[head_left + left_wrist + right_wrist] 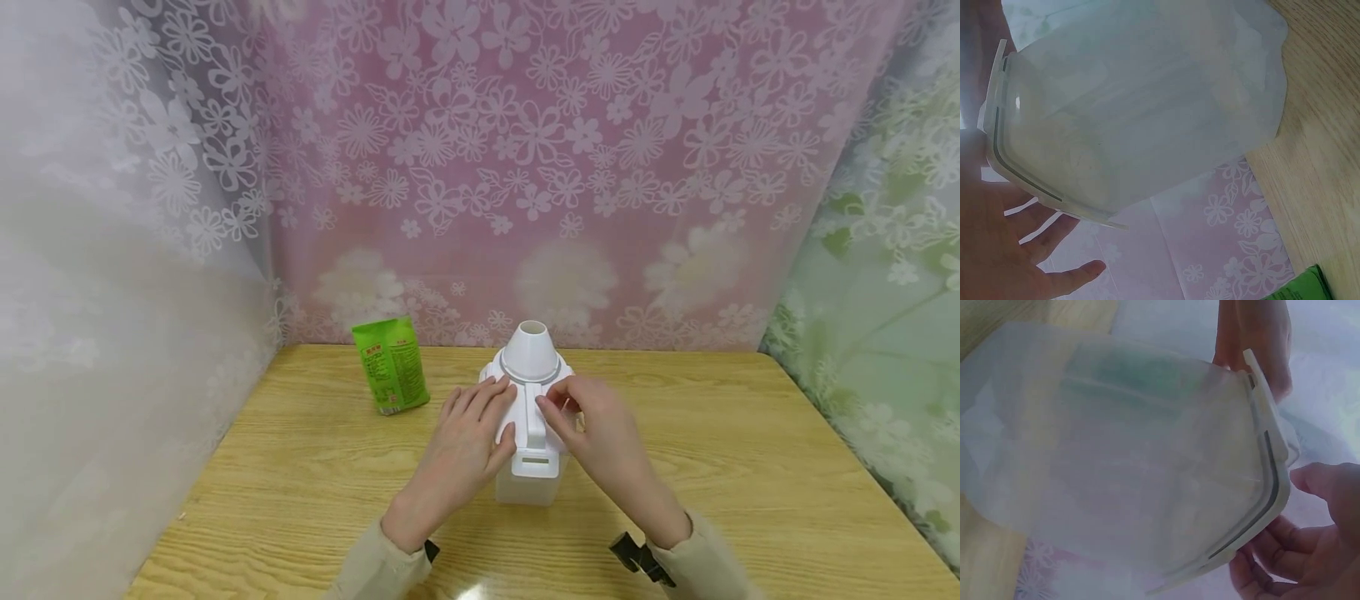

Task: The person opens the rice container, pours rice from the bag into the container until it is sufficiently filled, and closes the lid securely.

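Note:
A translucent plastic storage container [527, 488] stands upright on the table. It has a white lid [510, 431] with clip tabs along its sides, a raised handle bar [536, 427] and a white cone-shaped cup [531, 354] at its far end. My left hand [467, 439] rests over the lid's left side, fingers extended. At the right side my right hand [600, 429] grips the lid, thumb by the handle bar and bent fingers at the edge. The right wrist view shows those fingers [1279, 553] beneath the rim. Through the clear wall [1147, 119], no contents show.
A green printed packet [393, 367] stands at the back left, apart from the container. The wooden table [720, 450] is bordered by a pink floral curtain [480, 167] behind and pale curtains on both sides. Black wrist straps [637, 558] show near the sleeves.

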`<state>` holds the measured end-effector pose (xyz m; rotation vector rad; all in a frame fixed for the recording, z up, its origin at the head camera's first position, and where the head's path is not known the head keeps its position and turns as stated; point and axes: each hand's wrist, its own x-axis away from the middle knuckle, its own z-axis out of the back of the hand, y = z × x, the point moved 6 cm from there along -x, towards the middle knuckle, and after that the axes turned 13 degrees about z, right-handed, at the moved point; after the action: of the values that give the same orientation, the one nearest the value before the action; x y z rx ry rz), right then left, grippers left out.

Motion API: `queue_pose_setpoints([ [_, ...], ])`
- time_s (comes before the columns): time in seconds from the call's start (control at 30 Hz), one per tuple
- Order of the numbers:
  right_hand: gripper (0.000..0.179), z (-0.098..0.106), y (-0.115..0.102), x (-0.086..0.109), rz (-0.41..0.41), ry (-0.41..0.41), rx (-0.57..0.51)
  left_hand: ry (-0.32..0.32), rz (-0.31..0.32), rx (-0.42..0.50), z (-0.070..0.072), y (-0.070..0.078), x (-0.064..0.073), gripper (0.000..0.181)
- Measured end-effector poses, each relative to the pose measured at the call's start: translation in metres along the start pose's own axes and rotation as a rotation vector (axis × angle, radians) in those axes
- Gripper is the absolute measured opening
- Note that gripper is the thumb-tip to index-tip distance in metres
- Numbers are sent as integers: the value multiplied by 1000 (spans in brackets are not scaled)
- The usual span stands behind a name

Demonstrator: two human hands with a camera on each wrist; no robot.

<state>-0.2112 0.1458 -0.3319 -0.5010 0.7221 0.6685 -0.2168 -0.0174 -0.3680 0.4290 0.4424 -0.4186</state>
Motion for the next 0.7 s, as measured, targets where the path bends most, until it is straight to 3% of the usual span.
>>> queue_pose_setpoints([
  [0.23,26,-2,-15,-4,-12,-47,115,-3,2,3,0,0,1,44],
  [0.47,27,-4,-22,-11,-39,-115,185,13,-4,9,0,0,1,43],
  [0.7,31,-9,-31,-11,38,-118,328,24,-21,16,1,1,1,43],
])
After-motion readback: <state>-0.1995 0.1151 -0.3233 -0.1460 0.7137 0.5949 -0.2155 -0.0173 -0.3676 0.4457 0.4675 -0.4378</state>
